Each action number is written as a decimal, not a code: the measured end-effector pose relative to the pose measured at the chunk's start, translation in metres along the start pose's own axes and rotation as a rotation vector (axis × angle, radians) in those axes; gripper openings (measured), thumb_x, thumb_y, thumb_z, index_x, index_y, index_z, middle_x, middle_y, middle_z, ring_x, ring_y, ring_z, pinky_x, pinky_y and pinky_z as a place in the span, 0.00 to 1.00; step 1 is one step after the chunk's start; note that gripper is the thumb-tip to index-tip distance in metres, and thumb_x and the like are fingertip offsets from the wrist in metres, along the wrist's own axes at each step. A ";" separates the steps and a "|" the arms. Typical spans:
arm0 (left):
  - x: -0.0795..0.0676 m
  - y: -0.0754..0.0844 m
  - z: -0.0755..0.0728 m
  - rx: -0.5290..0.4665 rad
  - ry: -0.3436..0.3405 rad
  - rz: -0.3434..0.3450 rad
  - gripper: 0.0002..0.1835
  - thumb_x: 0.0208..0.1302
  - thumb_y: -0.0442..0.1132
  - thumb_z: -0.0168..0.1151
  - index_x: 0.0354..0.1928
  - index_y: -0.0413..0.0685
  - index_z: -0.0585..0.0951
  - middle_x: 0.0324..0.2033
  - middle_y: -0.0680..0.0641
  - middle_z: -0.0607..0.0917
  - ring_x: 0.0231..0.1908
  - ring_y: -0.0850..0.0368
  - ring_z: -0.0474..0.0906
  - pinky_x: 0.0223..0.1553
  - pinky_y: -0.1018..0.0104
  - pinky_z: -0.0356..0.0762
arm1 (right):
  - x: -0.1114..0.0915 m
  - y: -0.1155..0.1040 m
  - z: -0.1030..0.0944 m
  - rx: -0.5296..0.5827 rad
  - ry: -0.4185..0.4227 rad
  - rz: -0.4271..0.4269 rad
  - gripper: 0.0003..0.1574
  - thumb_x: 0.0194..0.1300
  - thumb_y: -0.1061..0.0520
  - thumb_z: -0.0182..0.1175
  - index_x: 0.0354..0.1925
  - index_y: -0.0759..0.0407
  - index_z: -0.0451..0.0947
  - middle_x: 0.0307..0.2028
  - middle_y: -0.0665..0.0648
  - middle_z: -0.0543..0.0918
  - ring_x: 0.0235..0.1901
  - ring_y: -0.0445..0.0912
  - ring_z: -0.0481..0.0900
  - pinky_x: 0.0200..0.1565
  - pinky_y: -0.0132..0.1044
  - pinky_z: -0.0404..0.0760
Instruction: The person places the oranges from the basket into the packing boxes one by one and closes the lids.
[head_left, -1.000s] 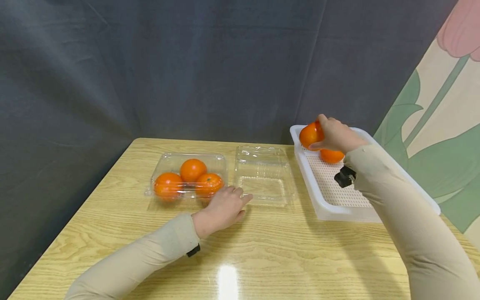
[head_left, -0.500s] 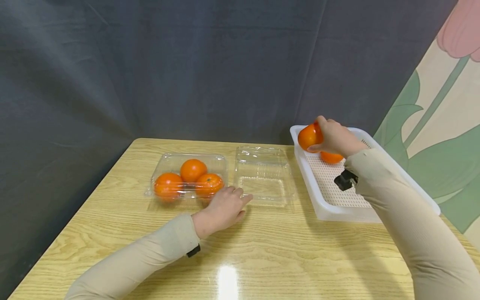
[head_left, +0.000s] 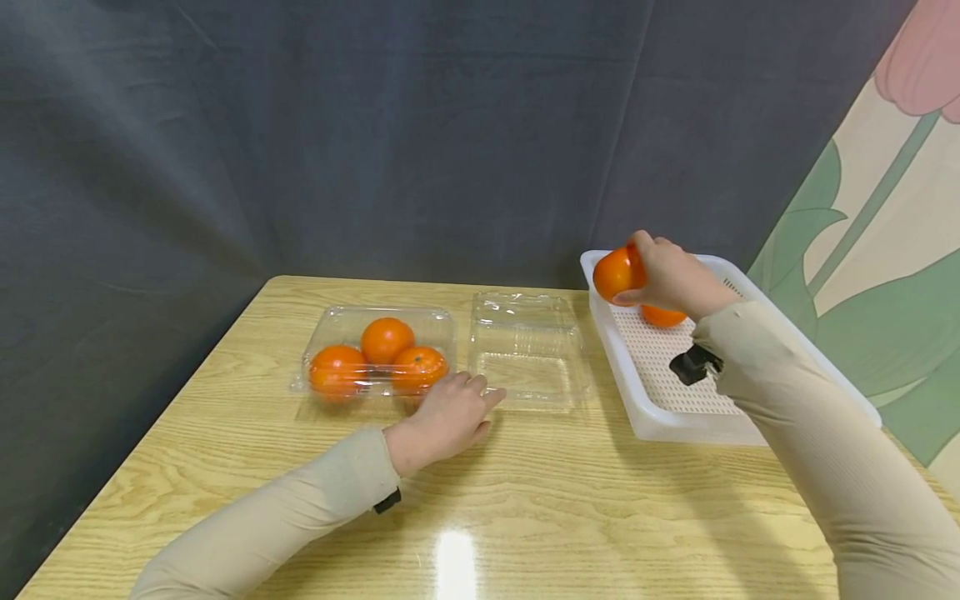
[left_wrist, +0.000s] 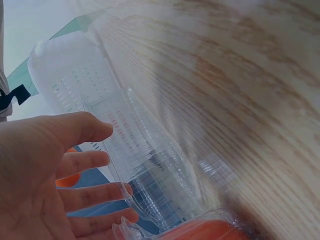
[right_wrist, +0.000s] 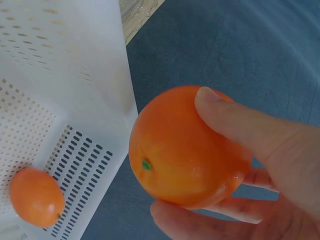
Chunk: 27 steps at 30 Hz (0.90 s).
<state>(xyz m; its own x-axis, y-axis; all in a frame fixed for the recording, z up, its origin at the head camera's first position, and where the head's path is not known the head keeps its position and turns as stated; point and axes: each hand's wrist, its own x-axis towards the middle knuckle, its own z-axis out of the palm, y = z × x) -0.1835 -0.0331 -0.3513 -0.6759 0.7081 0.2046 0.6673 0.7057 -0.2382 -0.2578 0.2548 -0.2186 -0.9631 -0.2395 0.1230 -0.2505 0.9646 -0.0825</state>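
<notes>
My right hand grips an orange over the far left corner of a white perforated basket. In the right wrist view, thumb and fingers wrap this orange, and its green stem spot shows. Another orange lies in the basket below. My left hand rests at the front of a clear plastic clamshell box, its fingers fairly straight in the left wrist view and by the box's clear edge. Three oranges sit in the left half; the open right half holds nothing.
The wooden table carries the box and basket. A dark curtain hangs behind the far edge. A wall with painted flowers stands on the right, beyond the basket.
The right hand has shifted the gripped orange slightly left and toward the basket's left rim. The left hand and the clamshell box have stayed where they were.
</notes>
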 end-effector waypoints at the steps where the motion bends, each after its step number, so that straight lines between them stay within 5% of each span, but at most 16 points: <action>1: 0.000 0.000 0.000 -0.001 0.004 0.001 0.23 0.59 0.50 0.63 0.57 0.54 0.76 0.47 0.46 0.83 0.47 0.49 0.80 0.50 0.61 0.78 | -0.001 -0.001 0.000 0.001 -0.001 0.001 0.40 0.50 0.51 0.69 0.52 0.67 0.59 0.39 0.69 0.73 0.35 0.59 0.73 0.39 0.50 0.75; 27: 0.000 0.002 -0.002 -0.012 0.016 -0.002 0.23 0.58 0.49 0.63 0.56 0.54 0.77 0.46 0.46 0.83 0.47 0.49 0.80 0.50 0.61 0.78 | -0.012 -0.018 0.002 -0.005 -0.013 -0.022 0.42 0.49 0.49 0.70 0.53 0.65 0.60 0.39 0.68 0.74 0.31 0.56 0.75 0.33 0.45 0.77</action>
<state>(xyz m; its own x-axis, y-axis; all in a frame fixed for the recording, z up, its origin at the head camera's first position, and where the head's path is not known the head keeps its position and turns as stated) -0.1815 -0.0313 -0.3496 -0.6717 0.7072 0.2205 0.6699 0.7070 -0.2269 -0.2415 0.2405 -0.2203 -0.9587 -0.2617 0.1115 -0.2707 0.9597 -0.0754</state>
